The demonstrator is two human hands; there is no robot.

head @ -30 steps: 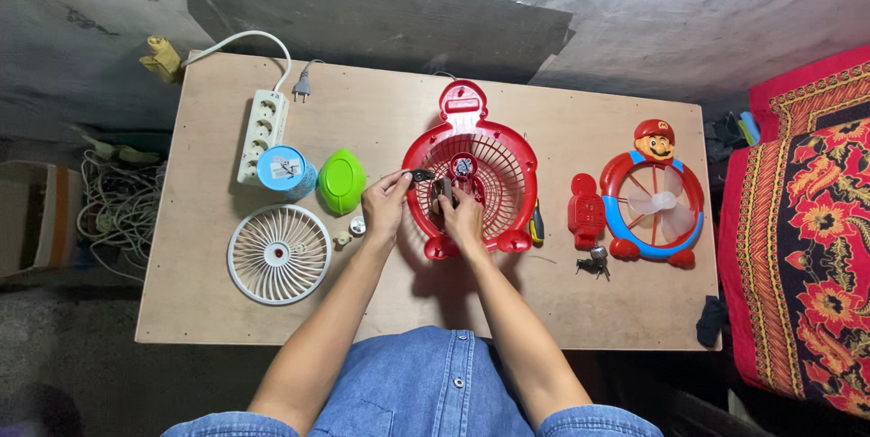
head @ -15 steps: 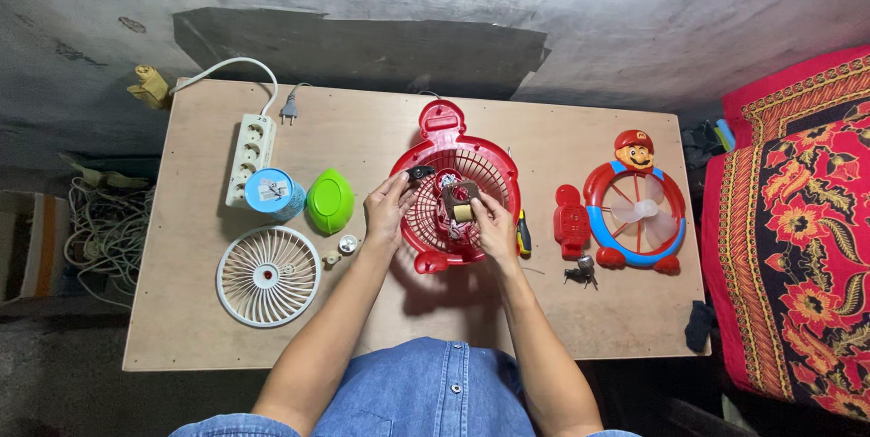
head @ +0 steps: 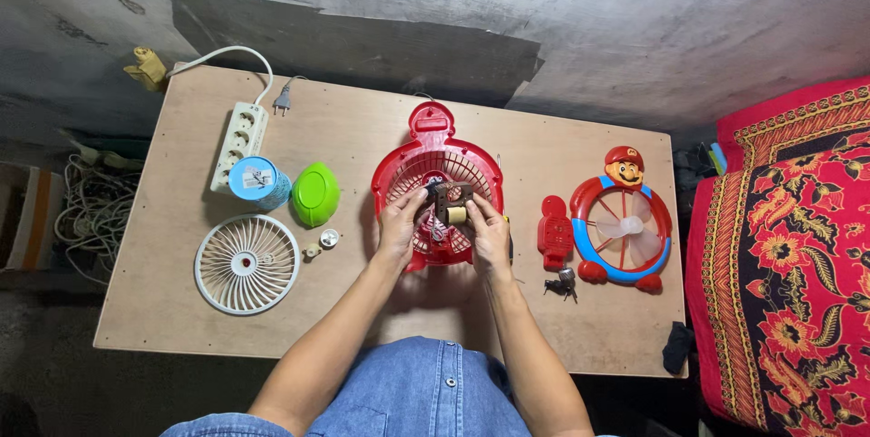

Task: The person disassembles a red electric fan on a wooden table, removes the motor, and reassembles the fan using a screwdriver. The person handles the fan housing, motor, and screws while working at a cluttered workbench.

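A small motor point(head: 450, 204) with a copper-coloured coil is held over the middle of the red fan housing point(head: 437, 185), and that housing is taken as the landmark throughout. The left hand point(head: 399, 224) is pressed against the motor's left side, fingers curled onto it; the right hand point(head: 489, 230) is closed on its right side, thumb and forefinger pinching near the coil. Neither hand is slack: both are seen gripping the same part. The motor is caught between the fingertips, above the housing's grille, with its longer side running roughly across from hand to hand. Whether it touches the grille beneath cannot be told. Both hands sit about equally close, the right one slightly lower on the housing.

Left of the housing a green oval cap point(head: 314, 193) is seen, further left a blue-topped cylinder point(head: 258, 181) and a white power strip point(head: 239, 134). Below those, still left of the housing, a white round grille point(head: 246, 263) is laid flat, two small knobs point(head: 321, 244) beside it. Right of the housing a red flat piece point(head: 555, 232) is laid, then a blue-and-red character fan point(head: 622, 226); a dark bunch of small metal parts point(head: 561, 285) lies just below the red piece. All is borne by the wooden table point(head: 580, 328).
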